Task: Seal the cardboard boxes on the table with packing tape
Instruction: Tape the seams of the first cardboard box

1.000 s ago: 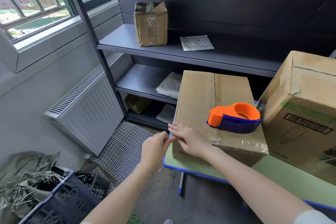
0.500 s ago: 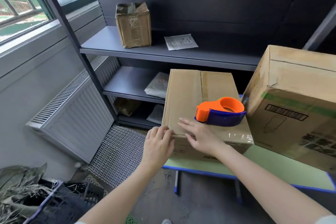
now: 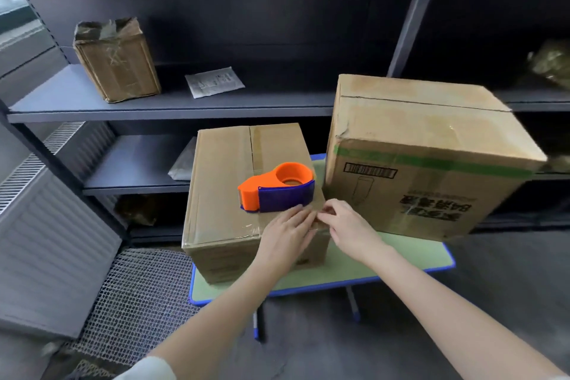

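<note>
The smaller box (image 3: 222,194) sits at the left end of the green worktop (image 3: 354,265), and it looks close to finished. A glossy strip of tape runs down its centre seam, and more clear film shines along the near top edge. The left hand (image 3: 287,234) lies flat on the near right corner of the lid, fingers straight, pressing down. The right hand (image 3: 348,228) meets it at that corner with fingers bent. It may be pinching a tape end, but the film is too faint to tell whether it holds anything. My reading is that the last strip on this box is being smoothed down.

The tape dispenser (image 3: 277,187) rests on the lid just beyond the left fingertips, with no hand on it. It lies on its side with the roll's hole facing up. Its long axis runs across the box — the orange cutter nose points left and the rounded roll end points right, toward the larger box.

The smaller box's long axis runs away from the person toward the shelving, and the taped seam follows it.

The larger box (image 3: 416,163) stands just to the right on the same worktop. A dark line crosses its top near the far edge and I see no fresh tape over it — so this box probably remains to be sealed.
</note>
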Motion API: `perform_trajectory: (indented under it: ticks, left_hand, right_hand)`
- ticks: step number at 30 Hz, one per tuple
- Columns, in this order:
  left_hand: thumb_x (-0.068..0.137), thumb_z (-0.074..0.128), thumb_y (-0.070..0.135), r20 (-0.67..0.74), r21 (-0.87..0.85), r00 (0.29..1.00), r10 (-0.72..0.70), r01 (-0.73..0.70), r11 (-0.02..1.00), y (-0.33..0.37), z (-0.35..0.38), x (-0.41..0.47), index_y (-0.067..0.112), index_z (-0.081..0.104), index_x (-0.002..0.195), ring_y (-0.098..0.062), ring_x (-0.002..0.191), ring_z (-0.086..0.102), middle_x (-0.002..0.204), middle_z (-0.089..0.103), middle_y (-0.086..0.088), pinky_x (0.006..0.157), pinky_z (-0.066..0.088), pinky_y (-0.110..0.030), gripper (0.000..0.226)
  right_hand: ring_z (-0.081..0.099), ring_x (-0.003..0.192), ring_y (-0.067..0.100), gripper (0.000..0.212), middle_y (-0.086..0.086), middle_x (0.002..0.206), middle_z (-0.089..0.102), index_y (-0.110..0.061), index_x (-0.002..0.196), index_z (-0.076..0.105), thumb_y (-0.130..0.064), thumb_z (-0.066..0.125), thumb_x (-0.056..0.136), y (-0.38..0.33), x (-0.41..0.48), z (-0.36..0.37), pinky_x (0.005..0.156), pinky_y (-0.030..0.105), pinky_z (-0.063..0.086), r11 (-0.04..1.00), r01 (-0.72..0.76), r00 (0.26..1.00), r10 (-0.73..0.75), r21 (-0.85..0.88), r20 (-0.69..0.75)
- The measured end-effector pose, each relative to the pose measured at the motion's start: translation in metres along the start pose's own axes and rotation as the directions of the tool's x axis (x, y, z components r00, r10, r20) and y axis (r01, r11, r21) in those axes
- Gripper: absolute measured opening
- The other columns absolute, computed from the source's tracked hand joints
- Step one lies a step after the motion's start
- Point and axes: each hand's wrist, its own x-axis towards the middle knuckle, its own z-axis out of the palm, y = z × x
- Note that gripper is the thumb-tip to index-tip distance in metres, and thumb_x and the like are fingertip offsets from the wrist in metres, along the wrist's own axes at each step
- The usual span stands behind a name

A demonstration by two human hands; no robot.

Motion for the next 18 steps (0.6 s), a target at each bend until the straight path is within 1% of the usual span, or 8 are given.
perform_trajectory:
  ticks: [2, 4, 6, 9, 11, 13, 15, 18]
  left_hand:
    - [0.077, 0.071, 0.021, -0.015, 0.016, 0.999, 0.044, -0.043, 0.999, 0.006, 0.010, 0.008, 0.004, 0.073, 0.101, -0.022, 0.100, 0.068, 0.106, 0.071, -0.009, 0.079, 0.056, -0.032, 0.030]
    - [0.057, 0.089, 0.011, -0.021, 0.020, 0.999, 0.034, -0.034, 0.999, 0.010, 0.018, 0.008, 0.001, 0.072, 0.101, -0.022, 0.098, 0.068, 0.105, 0.071, -0.012, 0.082, 0.053, -0.030, 0.047]
    - [0.050, 0.092, 0.008, -0.031, 0.030, 0.999, 0.028, -0.027, 0.999, 0.012, 0.025, 0.004, -0.002, 0.071, 0.101, -0.022, 0.097, 0.068, 0.105, 0.070, -0.015, 0.087, 0.050, -0.029, 0.056]
    - [0.061, 0.085, 0.009, -0.085, 0.074, 0.995, 0.060, -0.054, 0.996, 0.016, 0.032, 0.002, -0.002, 0.071, 0.101, -0.023, 0.101, 0.067, 0.106, 0.070, -0.016, 0.090, 0.050, -0.034, 0.044]
    - [0.070, 0.078, 0.013, -0.109, 0.109, 0.991, 0.079, -0.067, 0.992, 0.016, 0.033, 0.003, 0.000, 0.072, 0.103, -0.022, 0.104, 0.066, 0.108, 0.069, -0.014, 0.093, 0.049, -0.034, 0.035]
    - [0.085, 0.062, 0.022, -0.130, 0.125, 0.988, 0.077, -0.060, 0.990, 0.015, 0.034, 0.003, 0.002, 0.072, 0.104, -0.021, 0.107, 0.065, 0.110, 0.069, -0.012, 0.094, 0.047, -0.034, 0.030]
    - [0.089, 0.048, 0.030, -0.131, 0.125, 0.990, 0.053, -0.037, 0.991, 0.016, 0.034, 0.005, 0.004, 0.073, 0.102, -0.021, 0.106, 0.065, 0.109, 0.070, -0.010, 0.093, 0.048, -0.034, 0.038]
    - [0.089, 0.046, 0.031, -0.146, 0.132, 0.987, 0.068, -0.049, 0.990, 0.018, 0.036, 0.007, 0.007, 0.075, 0.100, -0.021, 0.103, 0.066, 0.107, 0.071, -0.008, 0.092, 0.050, -0.035, 0.039]
  right_hand:
    - [0.049, 0.110, 0.014, 0.035, 0.001, 0.134, 0.043, -0.016, 0.132, 0.045, -0.025, 0.039, 0.098, 0.006, 0.003, 0.004, 0.086, 0.028, 0.043, 0.995, -0.049, 0.999, 0.047, 0.091, 0.026]
    - [0.050, 0.097, 0.011, 0.029, -0.002, 0.124, 0.048, -0.018, 0.124, 0.047, -0.029, 0.039, 0.098, 0.010, 0.006, 0.008, 0.079, 0.028, 0.044, 0.995, -0.047, 0.999, 0.046, 0.087, 0.013]
    - [0.053, 0.096, 0.013, 0.026, -0.003, 0.117, 0.051, -0.018, 0.120, 0.049, -0.028, 0.039, 0.098, 0.009, 0.004, 0.006, 0.079, 0.030, 0.047, 0.995, -0.049, 0.999, 0.049, 0.086, 0.012]
    - [0.055, 0.102, 0.019, 0.038, 0.001, 0.125, 0.045, -0.011, 0.135, 0.042, -0.014, 0.041, 0.098, 0.013, -0.002, 0.001, 0.088, 0.033, 0.048, 0.994, -0.027, 1.000, 0.028, 0.108, -0.008]
    - [0.055, 0.104, 0.018, 0.046, 0.001, 0.132, 0.041, -0.011, 0.142, 0.035, -0.010, 0.043, 0.096, 0.017, -0.004, -0.004, 0.091, 0.031, 0.047, 0.984, -0.083, 0.996, 0.089, 0.156, -0.029]
    - [0.057, 0.104, 0.019, 0.036, 0.002, 0.128, 0.049, -0.012, 0.132, 0.048, -0.014, 0.046, 0.096, 0.021, -0.003, -0.006, 0.089, 0.032, 0.049, 0.984, -0.139, 0.990, 0.142, 0.112, -0.012]
    - [0.061, 0.096, 0.021, 0.024, 0.005, 0.113, 0.062, -0.014, 0.114, 0.063, -0.017, 0.047, 0.096, 0.023, -0.001, -0.008, 0.081, 0.032, 0.051, 0.989, -0.150, 0.987, 0.150, -0.001, 0.057]
    - [0.062, 0.086, 0.022, 0.023, 0.007, 0.096, 0.068, -0.012, 0.099, 0.069, -0.016, 0.047, 0.096, 0.021, 0.002, -0.012, 0.071, 0.028, 0.048, 0.994, -0.099, 0.986, 0.104, -0.043, 0.134]
